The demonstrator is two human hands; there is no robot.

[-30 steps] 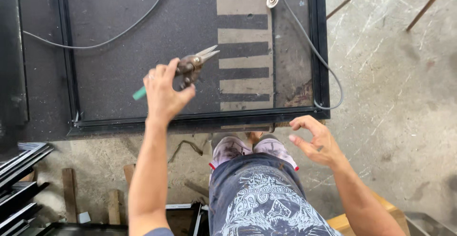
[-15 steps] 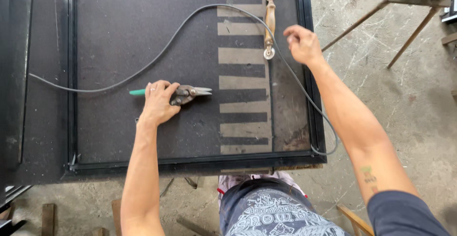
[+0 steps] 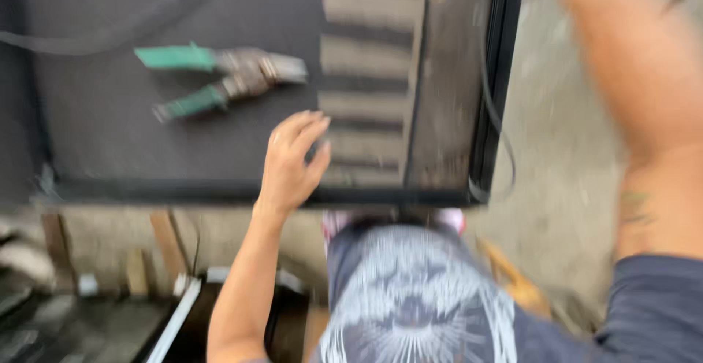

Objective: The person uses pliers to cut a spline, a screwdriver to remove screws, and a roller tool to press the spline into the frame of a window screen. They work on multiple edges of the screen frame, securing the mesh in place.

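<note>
The picture is blurred by motion. Tin snips with green handles [image 3: 220, 77] lie on the dark flat panel [image 3: 132, 150], handles apart. My left hand [image 3: 293, 161] hovers open over the panel's near edge, to the right of and below the snips, holding nothing. My right forearm [image 3: 644, 77] stretches up along the right side. Its hand passes out of the top edge of the frame and cannot be seen.
A strip of pale and dark bars [image 3: 366, 63] runs up the panel. A black cable [image 3: 498, 121] hangs down the panel's right frame, and another [image 3: 110, 37] crosses the top left. Wooden offcuts [image 3: 165, 242] and metal bars [image 3: 44, 326] lie on the concrete floor.
My left hand has let go of the snips and drawn back toward the near edge. The snips now lie on the panel. My right hand has gone out of the top of the view.
</note>
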